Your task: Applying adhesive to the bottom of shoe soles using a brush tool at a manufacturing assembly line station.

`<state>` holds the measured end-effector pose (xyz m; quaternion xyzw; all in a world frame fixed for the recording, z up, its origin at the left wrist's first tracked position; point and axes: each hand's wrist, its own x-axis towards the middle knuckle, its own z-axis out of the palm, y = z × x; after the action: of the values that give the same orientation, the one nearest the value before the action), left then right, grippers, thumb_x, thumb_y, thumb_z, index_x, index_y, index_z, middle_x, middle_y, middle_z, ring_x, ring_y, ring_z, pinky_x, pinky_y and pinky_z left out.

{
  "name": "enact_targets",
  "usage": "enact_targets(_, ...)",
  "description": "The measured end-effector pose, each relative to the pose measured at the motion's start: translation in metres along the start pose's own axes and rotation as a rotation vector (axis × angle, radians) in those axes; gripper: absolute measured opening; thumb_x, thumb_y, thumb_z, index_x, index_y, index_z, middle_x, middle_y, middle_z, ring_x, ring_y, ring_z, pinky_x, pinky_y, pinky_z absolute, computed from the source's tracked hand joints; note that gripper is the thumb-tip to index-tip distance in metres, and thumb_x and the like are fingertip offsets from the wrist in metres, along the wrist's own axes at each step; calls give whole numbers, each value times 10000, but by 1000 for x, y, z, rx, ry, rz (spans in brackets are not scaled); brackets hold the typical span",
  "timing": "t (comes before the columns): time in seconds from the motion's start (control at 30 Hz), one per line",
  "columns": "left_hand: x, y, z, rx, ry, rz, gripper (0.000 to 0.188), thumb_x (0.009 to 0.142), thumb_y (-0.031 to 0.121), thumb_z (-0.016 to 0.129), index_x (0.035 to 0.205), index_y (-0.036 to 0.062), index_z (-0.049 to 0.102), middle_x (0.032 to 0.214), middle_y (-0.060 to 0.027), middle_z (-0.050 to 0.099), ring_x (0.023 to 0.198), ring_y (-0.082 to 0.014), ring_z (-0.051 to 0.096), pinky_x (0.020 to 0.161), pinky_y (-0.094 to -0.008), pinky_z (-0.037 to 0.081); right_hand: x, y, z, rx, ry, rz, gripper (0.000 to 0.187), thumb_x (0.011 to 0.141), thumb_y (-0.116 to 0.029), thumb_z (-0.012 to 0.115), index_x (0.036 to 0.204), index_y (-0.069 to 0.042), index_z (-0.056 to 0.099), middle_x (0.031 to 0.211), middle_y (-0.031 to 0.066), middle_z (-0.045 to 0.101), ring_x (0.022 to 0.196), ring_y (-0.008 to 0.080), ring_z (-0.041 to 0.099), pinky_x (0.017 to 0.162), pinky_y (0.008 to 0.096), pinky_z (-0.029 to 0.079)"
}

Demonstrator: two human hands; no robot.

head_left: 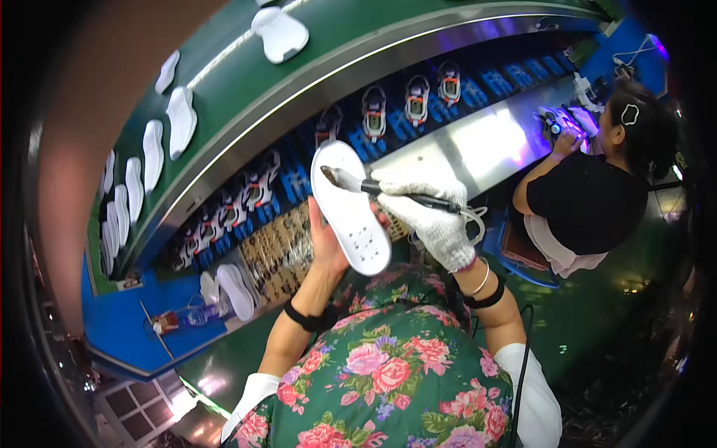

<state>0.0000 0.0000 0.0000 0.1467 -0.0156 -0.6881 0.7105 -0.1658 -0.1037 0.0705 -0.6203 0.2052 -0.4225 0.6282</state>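
Observation:
A white shoe sole (360, 224), with a cluster of small holes at its near end, is tilted up in front of my apron. My bare left hand (326, 246) grips it from beneath and along its left edge, thumb showing at the side. My right hand (433, 213), in a white knitted glove, is closed around the dark handle of a brush (351, 180). The brown bristles touch the inner face of the sole toward its far end. Part of my left hand's fingers is hidden behind the sole.
More white soles (152, 155) lie on a green conveyor belt (224, 78) at the upper left. Below it, several shoes (374, 113) stand in a line on blue holders. A co-worker (590, 187) sits at the right. On the blue table (127, 321) are other soles and a clear bottle.

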Motion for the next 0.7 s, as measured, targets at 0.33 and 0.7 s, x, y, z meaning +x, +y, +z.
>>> enact_targets(0.33, 5, -5, 17, 165, 22, 230, 814, 970, 725, 295, 1501, 116, 395, 1453, -85, 512, 1305, -283, 512, 1117, -425, 392, 23, -1, 22, -454, 14, -437, 208, 771, -14, 750, 979, 2, 757, 1007, 152, 749, 909, 227, 721, 811, 336, 571)
enact_targets(0.7, 2, -15, 12, 564, 279, 315, 941, 916, 817, 216, 1536, 113, 291, 1463, -104, 470, 1308, -270, 497, 1120, -414, 399, -2, -4, 44, -496, -92, -478, 269, 806, -88, 734, 1073, -55, 749, 1061, 119, 736, 984, 257, 699, 880, 370, 553)
